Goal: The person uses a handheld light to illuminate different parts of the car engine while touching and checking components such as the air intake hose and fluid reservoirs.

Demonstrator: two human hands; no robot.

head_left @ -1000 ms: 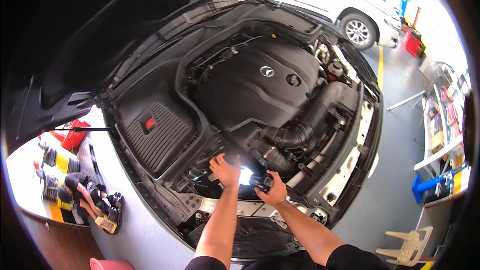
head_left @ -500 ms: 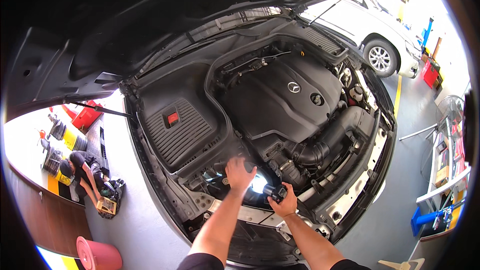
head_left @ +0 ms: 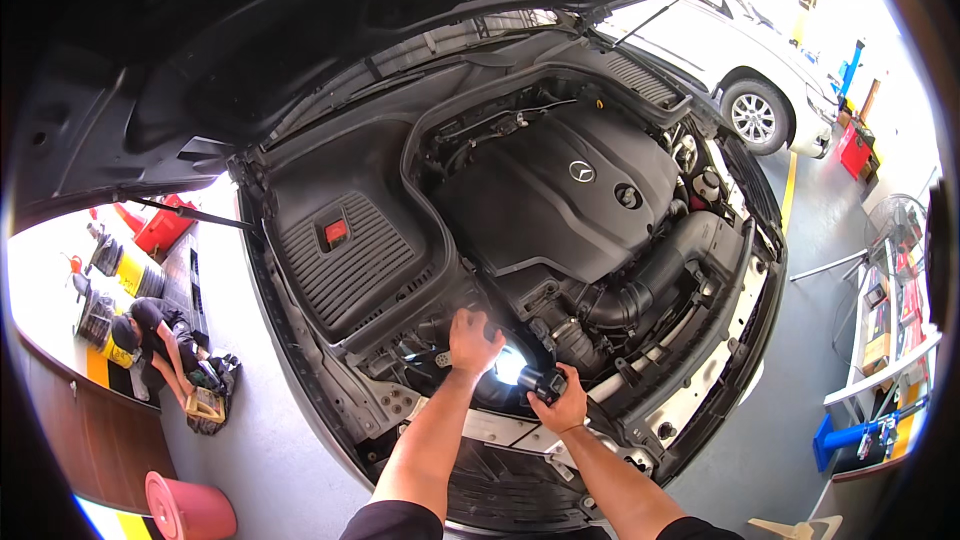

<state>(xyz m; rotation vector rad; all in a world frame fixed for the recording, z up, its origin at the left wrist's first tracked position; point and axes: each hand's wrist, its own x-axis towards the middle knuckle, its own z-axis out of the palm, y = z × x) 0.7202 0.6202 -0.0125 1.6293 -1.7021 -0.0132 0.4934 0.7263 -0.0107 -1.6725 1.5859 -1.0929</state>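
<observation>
In my right hand (head_left: 566, 402) is a short black flashlight (head_left: 540, 382), lit and aimed leftward into the front of an open engine bay. Its white glow falls right beside my left hand (head_left: 474, 344), whose fingers curl down over dark parts at the near left of the bay. The fingertips are hidden, so what they touch cannot be made out. Beyond both hands lies a large black plastic engine cover (head_left: 560, 195), with a ribbed black air intake hose (head_left: 610, 305) in front of it. A vented black panel (head_left: 350, 250) with a red piece is to the left.
The raised hood (head_left: 250, 40) hangs overhead on struts. At left, a person (head_left: 165, 345) crouches by a wooden box, near a pink bucket (head_left: 190, 508). A white car (head_left: 745, 60) stands at far right, and a shelf cart (head_left: 880, 340) at right.
The view has shifted slightly, with the scene sliding a little left. My left hand has stopped blurring and stays at the same spot; the right hand still holds the flashlight there.
</observation>
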